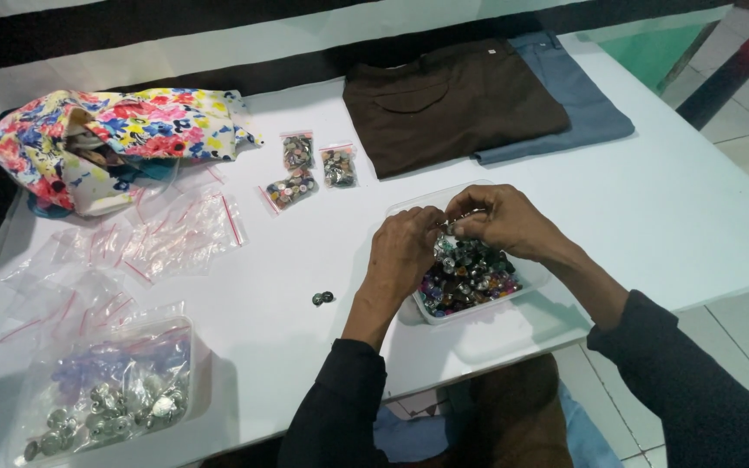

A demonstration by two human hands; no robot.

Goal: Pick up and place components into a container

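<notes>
Both hands are held over a clear tub of mixed buttons on the white worktop. Left hand and right hand fingers are pinched together on a small shiny piece. Two loose buttons are seen left of the fingers.

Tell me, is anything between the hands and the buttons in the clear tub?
Nothing visible does. The left hand and right hand are already over the clear tub, fingers among the coloured buttons.
</notes>
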